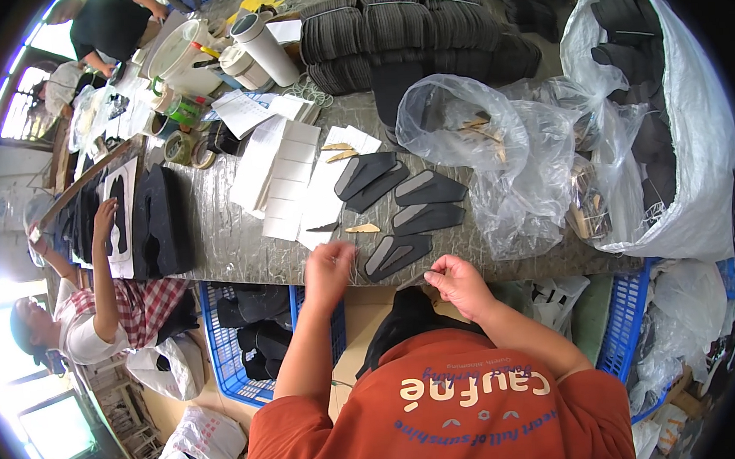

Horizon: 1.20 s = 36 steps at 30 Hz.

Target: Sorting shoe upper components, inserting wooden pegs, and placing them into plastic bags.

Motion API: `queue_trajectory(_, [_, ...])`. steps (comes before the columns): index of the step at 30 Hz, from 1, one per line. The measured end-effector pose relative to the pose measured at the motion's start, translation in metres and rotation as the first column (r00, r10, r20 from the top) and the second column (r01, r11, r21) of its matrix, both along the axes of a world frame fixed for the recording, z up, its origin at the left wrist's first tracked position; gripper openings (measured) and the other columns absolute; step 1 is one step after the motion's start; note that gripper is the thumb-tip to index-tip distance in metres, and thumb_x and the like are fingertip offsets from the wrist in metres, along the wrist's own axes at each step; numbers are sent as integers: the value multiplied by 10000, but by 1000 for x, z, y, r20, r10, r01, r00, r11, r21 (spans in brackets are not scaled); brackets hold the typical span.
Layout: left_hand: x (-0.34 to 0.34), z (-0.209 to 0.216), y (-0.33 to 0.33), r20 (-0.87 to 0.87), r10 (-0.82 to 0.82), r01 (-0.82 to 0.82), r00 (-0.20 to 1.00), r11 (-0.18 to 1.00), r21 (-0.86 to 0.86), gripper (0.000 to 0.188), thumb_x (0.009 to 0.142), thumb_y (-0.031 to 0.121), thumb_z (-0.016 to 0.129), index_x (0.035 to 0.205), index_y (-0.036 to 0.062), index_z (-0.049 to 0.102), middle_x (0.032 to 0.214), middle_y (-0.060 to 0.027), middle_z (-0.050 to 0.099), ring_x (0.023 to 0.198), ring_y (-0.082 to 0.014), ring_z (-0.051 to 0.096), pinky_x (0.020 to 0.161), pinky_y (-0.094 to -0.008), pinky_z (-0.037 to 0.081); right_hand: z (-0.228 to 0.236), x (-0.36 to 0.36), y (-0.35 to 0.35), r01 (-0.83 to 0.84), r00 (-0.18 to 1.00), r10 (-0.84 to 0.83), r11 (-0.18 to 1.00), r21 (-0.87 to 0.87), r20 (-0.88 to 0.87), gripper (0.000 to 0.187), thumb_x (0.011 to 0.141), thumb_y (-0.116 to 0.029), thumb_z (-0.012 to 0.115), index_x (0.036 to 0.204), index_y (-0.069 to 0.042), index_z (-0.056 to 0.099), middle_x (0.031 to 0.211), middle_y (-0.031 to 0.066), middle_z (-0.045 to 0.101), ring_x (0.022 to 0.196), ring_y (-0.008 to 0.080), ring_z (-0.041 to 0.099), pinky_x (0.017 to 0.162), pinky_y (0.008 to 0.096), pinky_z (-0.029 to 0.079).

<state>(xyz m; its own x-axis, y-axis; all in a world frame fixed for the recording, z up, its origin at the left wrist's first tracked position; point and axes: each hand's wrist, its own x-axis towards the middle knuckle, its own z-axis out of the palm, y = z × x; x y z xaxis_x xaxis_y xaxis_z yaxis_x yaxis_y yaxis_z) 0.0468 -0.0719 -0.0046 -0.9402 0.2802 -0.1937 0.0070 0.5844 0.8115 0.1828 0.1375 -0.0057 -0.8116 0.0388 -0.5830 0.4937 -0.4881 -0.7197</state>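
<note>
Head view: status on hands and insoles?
Left hand at table edge, fingers bent, grip unclear. Right hand pinching something small. Nearest dark insole lies between them, untouched. Nothing blocking.

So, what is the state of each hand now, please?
Left hand: fingers curled at the table edge; cannot tell if holding anything.
Right hand: pinched shut, contents unclear.

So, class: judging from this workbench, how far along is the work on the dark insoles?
Done, it seems: five dark insoles lie spread on the table beside white paper sheets. In hand: the left hand and right hand work at the table edge near the closest insole; what they pinch is unclear. Left: tall insole stacks and a full white sack.
</note>
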Motion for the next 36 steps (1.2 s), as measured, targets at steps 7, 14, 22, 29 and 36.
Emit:
queue_trajectory(7, [43, 24, 19, 583, -296, 2, 757, 893, 450, 166, 825, 96, 617, 931, -31, 605, 834, -50, 631, 768, -113, 586, 722, -234, 465, -4, -11, -15, 14, 967, 99, 901, 433, -236, 201, 810, -174, 663, 787, -45, 511, 648, -37, 481, 589, 40, 415, 525, 207, 374])
queue_trajectory(14, [38, 21, 10, 659, -238, -140, 714, 873, 467, 131, 786, 35, 642, 903, -17, 616, 822, -28, 624, 761, -84, 568, 711, -206, 453, 3, -10, -11, -47, 969, 147, 898, 437, -197, 209, 783, -169, 691, 797, -40, 527, 661, -29, 496, 602, 48, 432, 547, 216, 395])
queue_trajectory(22, [23, 23, 5, 532, -255, 51, 807, 929, 367, 111, 761, 12, 649, 870, -4, 632, 789, -14, 629, 715, -72, 564, 671, -208, 452, 2, -9, -5, -112, 994, 112, 994, -20, -10, 187, 759, -117, 698, 828, -58, 534, 705, -8, 505, 584, 56, 441, 494, 201, 392])
queue_trajectory(29, [-33, -3, -28, 162, 97, -117, 982, 986, 122, 105, 771, 30, 655, 865, -14, 639, 747, -24, 631, 668, -66, 546, 610, -208, 440, -7, -6, 9, -65, 997, 67, 996, -65, 24, 139, 786, -89, 656, 831, -63, 527, 692, -14, 499, 543, 51, 427, 458, 193, 367])
queue_trajectory(36, [-76, -16, -38, -146, -8, -14, 989, 988, -155, 137, 724, 69, 667, 844, 5, 656, 743, -108, 638, 670, -176, 594, 631, -285, 471, -26, 0, 14, -23, 998, 24, 1000, -5, 58, 104, 807, -70, 620, 822, -59, 517, 652, -17, 485, 509, 49, 411, 435, 194, 337])
